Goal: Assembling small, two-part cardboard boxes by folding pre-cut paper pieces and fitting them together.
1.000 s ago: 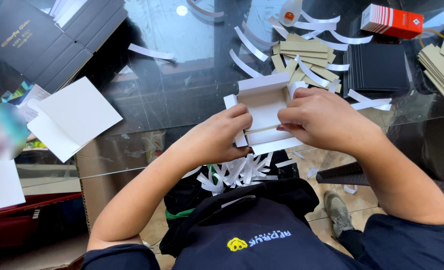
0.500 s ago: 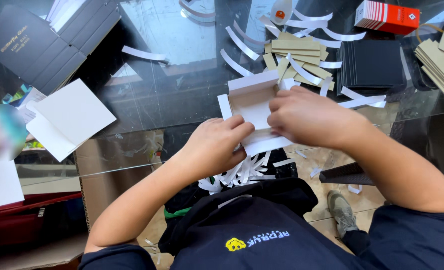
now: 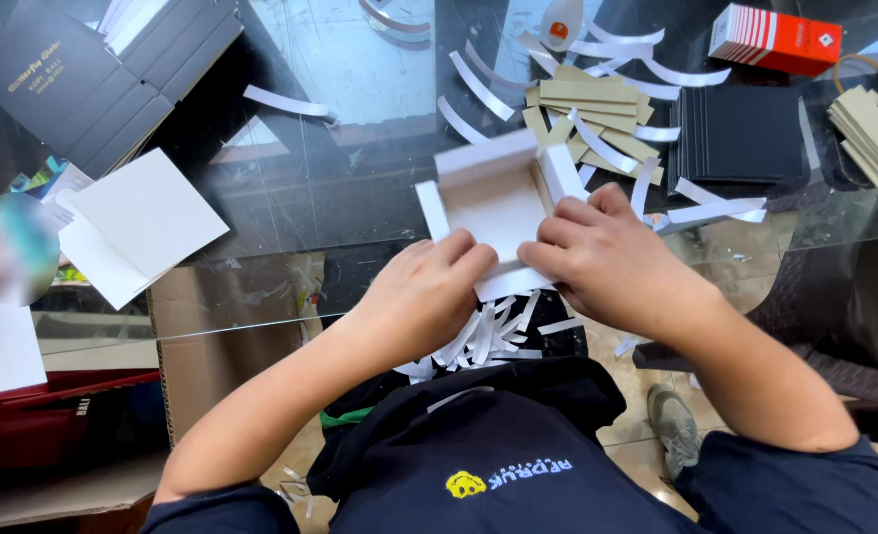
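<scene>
A white cardboard box tray (image 3: 498, 198) with raised side flaps lies on the glass table (image 3: 360, 69) in front of me. My left hand (image 3: 424, 292) presses down on its near edge with curled fingers. My right hand (image 3: 607, 257) grips the near right corner and the right flap of the same tray. Both hands touch at the tray's front edge. A heap of white paper strips (image 3: 483, 341) lies in my lap just below the hands.
Tan cardboard pieces (image 3: 587, 104) and curled white strips (image 3: 478, 79) lie behind the tray. A stack of black sheets (image 3: 740, 133), a red box (image 3: 775, 40), more tan pieces (image 3: 874, 129), white cards (image 3: 142, 222) and dark flat boxes (image 3: 92, 69) surround it.
The view has shifted, and both hands have slid toward the tray's near edge and now meet there. The tray's side flaps stand more upright.
</scene>
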